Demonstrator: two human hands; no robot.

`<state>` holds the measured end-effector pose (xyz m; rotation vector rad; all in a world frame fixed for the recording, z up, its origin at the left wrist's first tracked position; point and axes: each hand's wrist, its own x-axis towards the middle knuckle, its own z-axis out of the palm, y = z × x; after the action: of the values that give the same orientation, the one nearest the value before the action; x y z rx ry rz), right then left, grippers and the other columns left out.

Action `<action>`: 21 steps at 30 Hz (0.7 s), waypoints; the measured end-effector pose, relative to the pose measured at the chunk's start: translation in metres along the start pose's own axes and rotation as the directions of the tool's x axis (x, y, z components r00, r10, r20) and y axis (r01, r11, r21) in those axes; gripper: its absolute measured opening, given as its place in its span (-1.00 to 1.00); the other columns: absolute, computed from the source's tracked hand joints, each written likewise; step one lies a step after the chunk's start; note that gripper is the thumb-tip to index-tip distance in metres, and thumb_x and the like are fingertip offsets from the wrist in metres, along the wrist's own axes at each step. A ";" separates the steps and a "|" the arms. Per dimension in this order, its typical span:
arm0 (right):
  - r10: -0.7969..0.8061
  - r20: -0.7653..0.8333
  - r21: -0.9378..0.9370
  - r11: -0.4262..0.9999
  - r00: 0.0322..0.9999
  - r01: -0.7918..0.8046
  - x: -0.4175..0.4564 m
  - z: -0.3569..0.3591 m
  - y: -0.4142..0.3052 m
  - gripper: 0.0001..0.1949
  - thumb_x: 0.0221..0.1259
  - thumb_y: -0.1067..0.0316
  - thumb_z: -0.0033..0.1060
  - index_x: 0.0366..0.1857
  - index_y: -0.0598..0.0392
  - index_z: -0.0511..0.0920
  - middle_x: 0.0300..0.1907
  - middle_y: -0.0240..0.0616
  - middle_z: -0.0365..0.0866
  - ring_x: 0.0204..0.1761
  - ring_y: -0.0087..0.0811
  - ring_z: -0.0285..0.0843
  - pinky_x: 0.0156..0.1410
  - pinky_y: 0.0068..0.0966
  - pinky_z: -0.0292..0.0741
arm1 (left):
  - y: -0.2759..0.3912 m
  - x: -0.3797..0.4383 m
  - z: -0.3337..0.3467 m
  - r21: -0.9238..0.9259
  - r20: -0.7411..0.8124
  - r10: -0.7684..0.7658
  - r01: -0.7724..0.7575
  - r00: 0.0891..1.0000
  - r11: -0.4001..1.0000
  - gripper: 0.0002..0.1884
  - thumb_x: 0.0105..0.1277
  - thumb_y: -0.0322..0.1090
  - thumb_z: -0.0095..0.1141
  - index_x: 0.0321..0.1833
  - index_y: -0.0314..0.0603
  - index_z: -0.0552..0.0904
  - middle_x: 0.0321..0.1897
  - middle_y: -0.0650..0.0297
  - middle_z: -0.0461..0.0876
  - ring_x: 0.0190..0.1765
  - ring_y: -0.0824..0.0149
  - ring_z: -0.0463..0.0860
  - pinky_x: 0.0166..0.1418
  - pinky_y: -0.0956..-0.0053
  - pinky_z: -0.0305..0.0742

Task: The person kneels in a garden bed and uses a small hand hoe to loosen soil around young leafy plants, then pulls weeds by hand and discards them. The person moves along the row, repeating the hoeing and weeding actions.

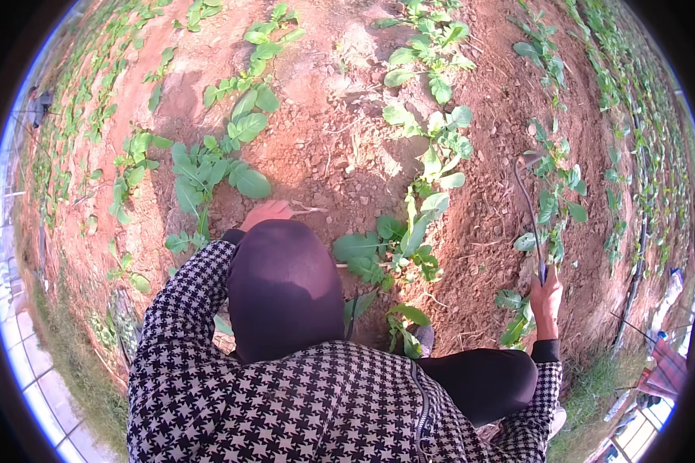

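My right hand is closed around the handle of a small hand hoe with a thin, bent metal shaft. Its blurred blade lies over leafy green seedlings in the row at the right. Beyond my left knee, my left hand reaches down to the reddish soil, its fingers largely hidden. A pale dry root or stalk lies at its fingertips; whether the hand grips it cannot be told. Broad-leaved plants grow just left of that hand. Another leafy row runs between my two hands.
More seedling rows run along both sides. A black irrigation pipe lies at the right. My shoe stands beside a plant. Grass and paving edge the bed, and a person is far off at left.
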<state>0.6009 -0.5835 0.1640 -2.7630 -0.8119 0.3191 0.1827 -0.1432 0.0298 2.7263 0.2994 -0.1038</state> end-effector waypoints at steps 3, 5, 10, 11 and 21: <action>0.035 -0.031 0.088 0.996 0.999 -0.032 0.013 -0.023 -0.035 -0.77 0.06 0.27 0.16 -0.40 0.22 0.41 -0.64 -0.08 0.41 -0.58 -0.24 0.40 -0.44 -0.33 0.33 | -0.001 0.049 -0.045 0.002 -0.061 -0.095 0.096 0.994 0.995 -0.66 0.06 -0.36 0.06 -0.05 -0.22 0.48 -0.05 0.08 0.47 0.05 0.06 0.45 0.09 0.23 0.37; 0.135 0.029 0.214 0.967 0.990 -0.138 0.022 -0.036 -0.062 -0.75 0.04 0.25 0.20 -0.46 0.23 0.41 -0.66 -0.17 0.37 -0.60 -0.36 0.32 -0.45 -0.34 0.31 | -0.018 0.075 -0.062 -0.023 0.027 -0.181 0.181 0.983 0.983 -0.61 0.08 -0.45 0.03 0.04 -0.23 0.45 0.06 0.03 0.45 0.12 0.03 0.43 0.23 0.27 0.31; 0.293 0.260 0.524 0.758 0.920 -0.389 0.033 -0.058 -0.190 -0.79 0.23 0.19 0.05 -0.33 0.11 0.38 -0.69 -0.51 0.27 -0.77 -0.71 0.14 -0.71 -0.68 0.08 | -0.069 0.110 -0.063 -0.060 -0.047 -0.240 0.237 0.970 0.970 -0.57 0.08 -0.45 0.05 0.07 -0.26 0.43 0.10 -0.02 0.42 0.15 0.00 0.40 0.26 0.25 0.28; 0.272 0.261 0.560 0.739 0.926 -0.375 0.035 -0.056 -0.208 -0.80 0.25 0.20 0.02 -0.31 0.11 0.37 -0.70 -0.52 0.25 -0.77 -0.70 0.13 -0.72 -0.67 0.08 | -0.077 0.115 -0.062 -0.066 -0.039 -0.256 0.253 0.966 0.965 -0.57 0.08 -0.45 0.06 0.08 -0.27 0.42 0.11 -0.03 0.42 0.16 -0.01 0.40 0.27 0.25 0.28; 0.307 0.321 0.679 0.584 0.896 -0.444 0.092 -0.058 -0.322 -0.69 0.34 0.05 -0.11 -0.25 0.14 0.40 -0.66 -0.53 0.22 -0.73 -0.69 0.13 -0.67 -0.69 0.11 | -0.130 0.132 -0.035 0.076 -0.106 -0.045 0.054 0.993 0.996 -0.45 0.08 -0.30 0.15 0.16 -0.30 0.36 0.27 0.03 0.22 0.33 0.09 0.18 0.38 0.21 0.09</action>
<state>0.5310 -0.2800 0.2999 -2.0811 -0.0298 0.7814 0.2835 0.0126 -0.0018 2.8086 0.4007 0.0136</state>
